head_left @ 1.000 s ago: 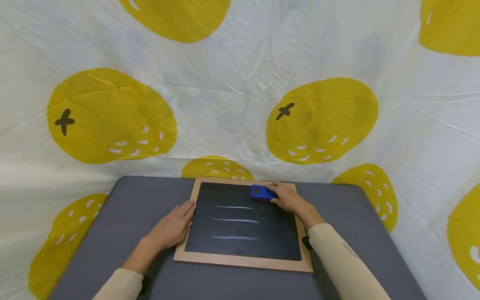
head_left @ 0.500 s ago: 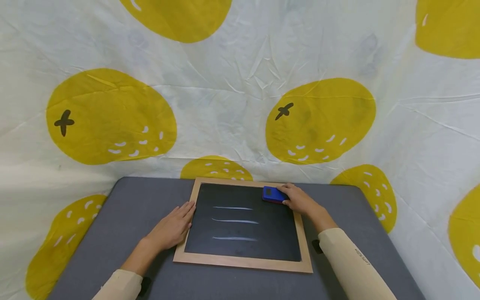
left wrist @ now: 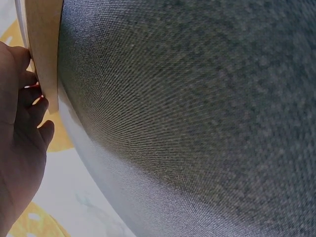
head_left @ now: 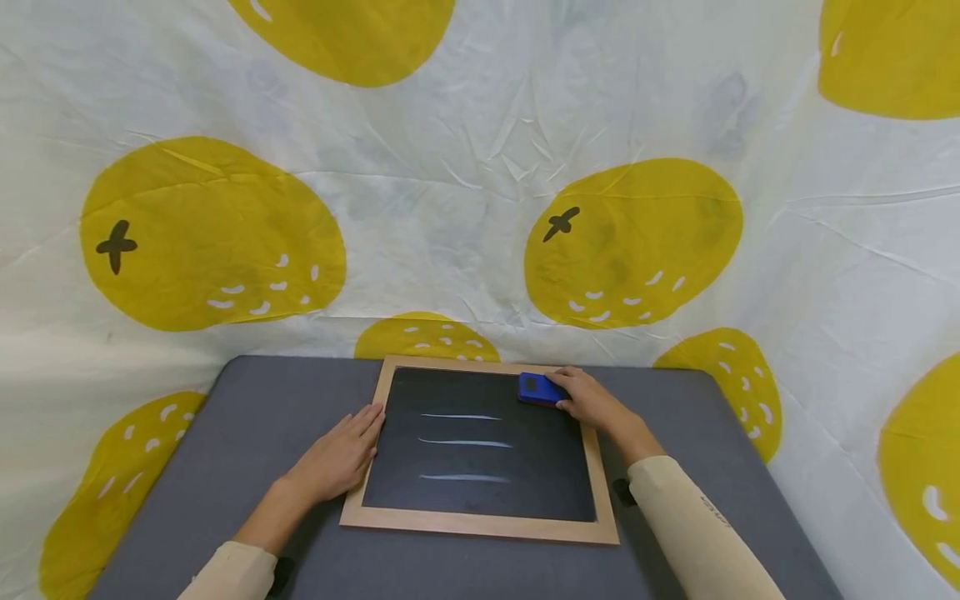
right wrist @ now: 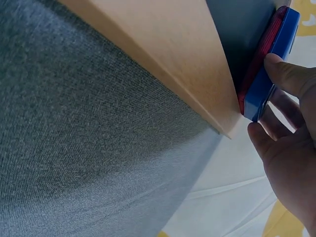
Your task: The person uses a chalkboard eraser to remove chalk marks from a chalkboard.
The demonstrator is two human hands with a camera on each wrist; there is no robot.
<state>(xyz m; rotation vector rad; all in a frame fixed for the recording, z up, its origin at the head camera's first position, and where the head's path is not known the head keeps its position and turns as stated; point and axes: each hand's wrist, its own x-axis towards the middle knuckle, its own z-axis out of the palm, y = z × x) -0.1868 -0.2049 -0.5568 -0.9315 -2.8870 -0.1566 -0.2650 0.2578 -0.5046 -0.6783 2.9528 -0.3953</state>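
A wood-framed chalkboard [head_left: 480, 492] lies on the grey table, with three pale chalk lines [head_left: 465, 443] across its middle. My right hand [head_left: 592, 402] grips a blue chalkboard eraser [head_left: 538, 389] by its right end, near the board's upper right corner. In the right wrist view the red felt underside [right wrist: 261, 54] of the eraser faces the black surface, and thumb and fingers hold its blue body. My left hand [head_left: 341, 454] rests against the left side of the frame with its fingers extended; in the left wrist view the fingertips touch the wooden frame [left wrist: 44, 49].
The grey cloth-covered table [head_left: 285, 400] extends on both sides of the board and in front of it. Behind it hangs a white curtain [head_left: 435, 225] printed with large yellow fruit shapes, close to the table's far edge.
The eraser in my right hand has moved to the right along the top of the board, then slightly back left. My left hand stays at the frame, and the chalk lines look the same.
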